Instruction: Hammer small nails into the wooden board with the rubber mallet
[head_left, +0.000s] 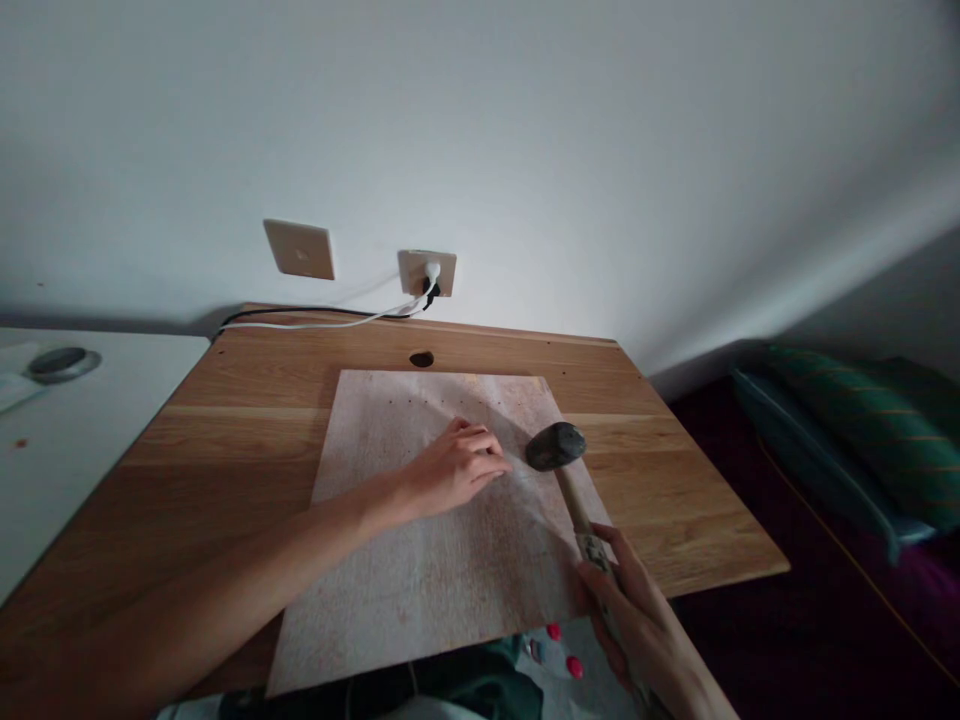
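A pale, thin wooden board point(420, 570) lies on the desk, with a row of small dark dots near its far edge. Over the middle of this board is my left hand point(459, 468), its fingers curled and drawn together; whatever they pinch, if anything, is hidden or too small to make out. My right hand point(619, 590) grips the handle of a mallet point(556, 446) with a dark head. That head is just right of my left fingertips, over the board's right part.
The wooden desk point(660, 480) has a round cable hole point(421, 359) at the back. Cables point(322, 318) run to a wall socket point(442, 272). On the left stands a white surface with a roll of tape point(64, 364). Cushions point(862, 440) lie at the right.
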